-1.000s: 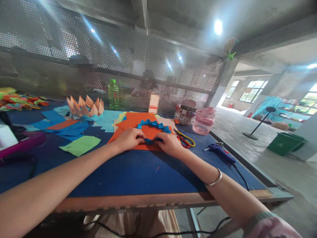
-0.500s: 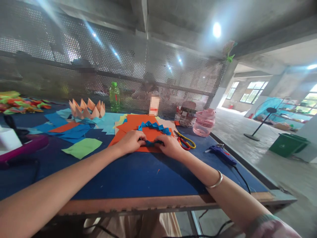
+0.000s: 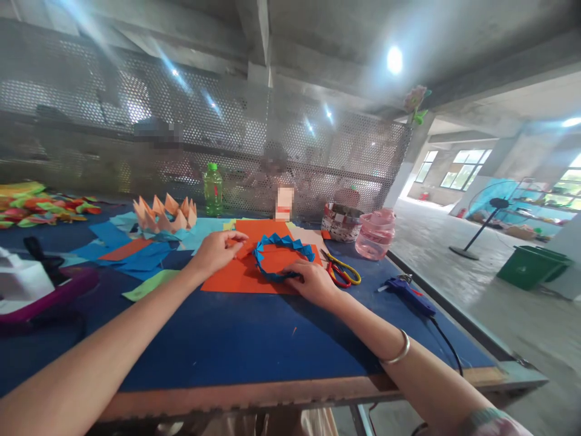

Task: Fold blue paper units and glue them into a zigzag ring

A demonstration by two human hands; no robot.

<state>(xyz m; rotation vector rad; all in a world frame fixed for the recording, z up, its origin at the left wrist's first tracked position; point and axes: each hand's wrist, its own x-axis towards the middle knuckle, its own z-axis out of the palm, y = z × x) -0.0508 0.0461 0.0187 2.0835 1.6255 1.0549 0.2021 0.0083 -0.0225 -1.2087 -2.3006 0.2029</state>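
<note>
A ring of folded blue paper [image 3: 259,261] with zigzag points lies over orange paper sheets [image 3: 236,281] on the table in front of me. My right hand [image 3: 313,281] has its fingers closed on the ring's near right edge. Off to the ring's left, my left hand [image 3: 220,249] hovers at the orange sheets with nothing in it, its fingers stretched out and a little apart. Just right of the ring are scissors [image 3: 347,275] with red and yellow handles.
At the left stand a peach paper crown [image 3: 164,217] on blue sheets, a green sheet [image 3: 149,286] and a purple-and-white power strip [image 3: 49,297]. A green bottle [image 3: 213,191], a woven basket [image 3: 340,223], a pink jug [image 3: 375,236] and a blue glue gun [image 3: 411,293] are also there.
My left hand has let go of the blue paper ring and moved left and away from it. My right hand still grips the ring. The view has tilted slightly.
</note>
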